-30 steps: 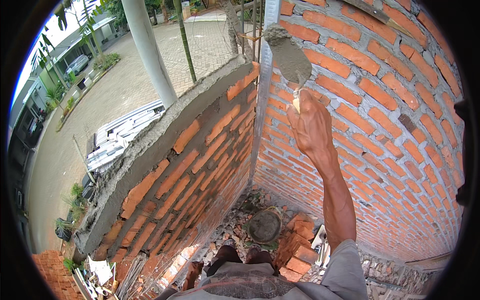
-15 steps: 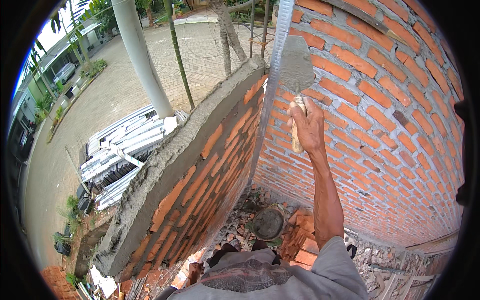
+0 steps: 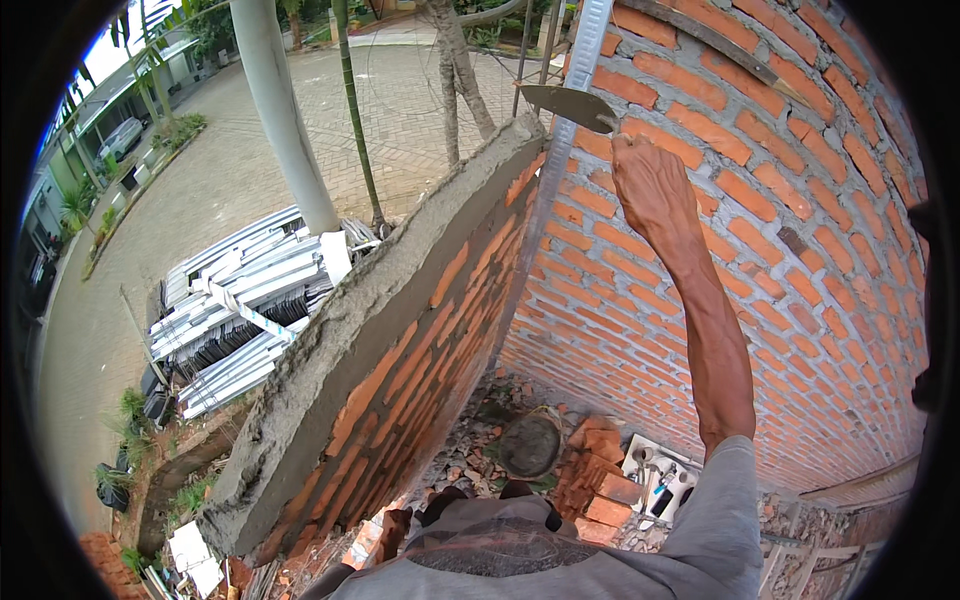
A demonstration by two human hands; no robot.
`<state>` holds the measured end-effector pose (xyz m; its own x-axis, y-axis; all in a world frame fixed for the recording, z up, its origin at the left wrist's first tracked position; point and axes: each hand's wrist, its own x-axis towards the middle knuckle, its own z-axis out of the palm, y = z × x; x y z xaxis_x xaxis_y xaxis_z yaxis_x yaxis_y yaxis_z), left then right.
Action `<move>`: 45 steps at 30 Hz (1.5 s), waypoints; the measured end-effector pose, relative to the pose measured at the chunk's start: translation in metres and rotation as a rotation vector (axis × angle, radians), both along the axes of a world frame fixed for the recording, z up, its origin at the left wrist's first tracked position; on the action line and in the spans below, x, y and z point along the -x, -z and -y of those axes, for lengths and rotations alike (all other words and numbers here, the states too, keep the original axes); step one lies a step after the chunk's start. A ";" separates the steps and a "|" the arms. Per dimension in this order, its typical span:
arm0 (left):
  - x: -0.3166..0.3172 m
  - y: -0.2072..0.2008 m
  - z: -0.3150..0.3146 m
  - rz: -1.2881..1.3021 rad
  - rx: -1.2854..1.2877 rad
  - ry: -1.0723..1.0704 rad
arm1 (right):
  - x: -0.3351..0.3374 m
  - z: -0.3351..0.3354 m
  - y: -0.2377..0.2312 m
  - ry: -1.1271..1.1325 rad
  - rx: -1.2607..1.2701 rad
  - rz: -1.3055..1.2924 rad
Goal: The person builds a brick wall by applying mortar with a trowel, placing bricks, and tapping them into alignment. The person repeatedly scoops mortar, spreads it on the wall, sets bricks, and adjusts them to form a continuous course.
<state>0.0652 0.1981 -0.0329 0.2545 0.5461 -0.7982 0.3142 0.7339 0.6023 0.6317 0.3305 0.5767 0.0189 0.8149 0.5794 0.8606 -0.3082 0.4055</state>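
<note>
Metal strips [image 3: 240,300] are stacked on the ground way down at 9 o'clock, out of the work area. The low wall [image 3: 400,300] has a wet mortar cap along its top. At 12 o'clock the trowel [image 3: 567,103] is held flat, probably so it can skim that cap. Right hand [image 3: 652,185] is clenched round its handle, against the tall wall [image 3: 800,250]. Left hand isn't in view.

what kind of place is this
Most likely an outdoor bricklaying site, up on a raised level. The right hand holds a trowel against an unfinished brick wall topped with wet mortar, above a paved yard.
</note>
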 end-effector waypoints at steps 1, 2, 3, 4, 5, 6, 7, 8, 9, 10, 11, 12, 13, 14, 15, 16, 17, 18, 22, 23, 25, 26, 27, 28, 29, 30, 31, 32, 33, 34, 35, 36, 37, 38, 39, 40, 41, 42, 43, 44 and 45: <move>0.000 0.001 -0.001 -0.002 0.000 0.007 | 0.003 -0.005 -0.007 0.018 0.055 0.005; -0.001 0.001 -0.003 -0.001 0.000 0.016 | 0.006 -0.009 -0.012 0.008 0.087 0.028; -0.001 0.002 -0.004 -0.003 0.001 0.021 | 0.009 -0.011 -0.016 0.017 0.128 0.052; -0.001 0.002 -0.004 -0.003 0.001 0.026 | 0.013 -0.015 -0.019 0.037 0.189 0.041; -0.001 0.003 -0.005 -0.002 0.000 0.032 | 0.016 -0.017 -0.021 0.077 0.260 0.030; -0.001 0.003 -0.005 -0.002 -0.001 0.036 | 0.020 -0.016 -0.021 0.109 0.321 0.032; 0.000 0.003 -0.004 -0.002 -0.002 0.041 | 0.024 -0.015 -0.020 0.099 0.312 0.046; 0.001 0.003 -0.004 -0.001 -0.005 0.045 | 0.027 -0.012 -0.019 0.080 0.293 0.076; 0.002 0.003 -0.003 0.000 -0.004 0.049 | 0.030 -0.008 -0.018 0.086 0.292 0.102; 0.002 0.004 -0.003 0.000 -0.005 0.051 | 0.034 -0.003 -0.016 0.061 0.263 0.106; 0.003 0.005 -0.002 0.002 -0.008 0.055 | 0.039 0.003 -0.015 0.062 0.248 0.104; 0.004 0.005 -0.002 0.001 -0.005 0.059 | 0.043 0.009 -0.013 0.057 0.226 0.102; 0.003 0.006 -0.002 0.002 -0.006 0.063 | 0.046 0.016 -0.012 0.050 0.200 0.133; 0.004 0.006 -0.001 0.002 -0.009 0.069 | 0.050 0.023 -0.012 0.038 0.168 0.164; 0.004 0.006 -0.001 0.000 -0.011 0.075 | 0.053 0.030 -0.011 0.027 0.136 0.196; 0.004 0.006 -0.001 -0.001 -0.012 0.081 | 0.056 0.038 -0.010 0.032 0.107 0.187; 0.004 0.006 0.000 -0.002 -0.018 0.086 | 0.059 0.048 -0.009 0.038 0.079 0.177; 0.003 0.006 0.000 0.004 -0.022 0.093 | 0.061 0.056 -0.007 0.044 0.051 0.168; 0.006 0.003 0.004 0.005 -0.032 0.123 | 0.064 0.097 0.011 0.006 -0.159 0.072; 0.008 0.002 0.005 0.007 -0.039 0.132 | 0.065 0.109 0.022 -0.031 -0.216 -0.016; 0.011 0.000 0.004 0.003 -0.055 0.164 | 0.066 0.131 0.058 -0.081 -0.315 -0.226; 0.012 0.000 0.003 -0.001 -0.061 0.190 | 0.070 0.142 0.087 -0.087 -0.354 -0.348; 0.013 -0.001 0.000 -0.008 -0.067 0.214 | 0.074 0.154 0.122 -0.073 -0.373 -0.486; 0.013 -0.002 -0.002 -0.017 -0.067 0.240 | 0.079 0.157 0.161 -0.135 -0.423 -0.545; 0.012 -0.003 -0.005 -0.027 -0.065 0.274 | 0.084 0.156 0.202 -0.174 -0.442 -0.632; 0.012 -0.005 -0.007 -0.040 -0.063 0.304 | 0.090 0.157 0.243 -0.110 -0.363 -0.602; 0.010 -0.007 -0.011 -0.049 -0.068 0.332 | 0.090 0.161 0.280 -0.034 -0.110 -0.704; 0.009 -0.010 -0.014 -0.063 -0.070 0.373 | 0.098 0.153 0.318 -0.049 -0.180 -1.025; 0.011 -0.016 -0.018 -0.080 -0.072 0.411 | 0.105 0.162 0.349 0.056 -0.138 -1.217; 0.009 -0.019 -0.019 -0.104 -0.061 0.457 | 0.113 0.172 0.377 0.050 -0.232 -1.334; 0.011 -0.023 -0.021 -0.129 -0.053 0.498 | 0.120 0.187 0.401 0.152 -0.171 -1.332; 0.012 -0.028 -0.022 -0.158 -0.047 0.536 | 0.122 0.202 0.423 0.181 -0.170 -1.280; 0.012 -0.032 -0.021 -0.187 -0.048 0.585 | 0.125 0.221 0.444 0.317 -0.103 -1.397; 0.013 -0.038 -0.021 -0.217 -0.063 0.629 | 0.132 0.240 0.464 0.366 -0.096 -1.474; 0.009 -0.042 -0.022 -0.245 -0.105 0.670 | 0.134 0.245 0.485 0.318 -0.155 -1.524; 0.007 -0.049 -0.020 -0.280 -0.167 0.733 | 0.139 0.259 0.504 0.399 -0.146 -1.486; 0.002 -0.056 -0.019 -0.333 -0.202 0.771 | 0.139 0.279 0.524 0.506 0.063 -1.594; -0.008 -0.060 -0.019 -0.391 -0.247 0.814 | 0.144 0.303 0.544 0.563 0.090 -1.607; -0.020 -0.065 -0.019 -0.477 -0.002 0.581 | 0.146 0.329 0.565 0.608 0.260 -1.594; -0.032 -0.072 -0.023 -0.470 -0.181 0.756 | 0.153 0.357 0.585 0.597 0.212 -1.560; -0.049 -0.075 -0.031 -0.533 -0.140 0.845 | 0.163 0.388 0.602 0.679 0.209 -1.592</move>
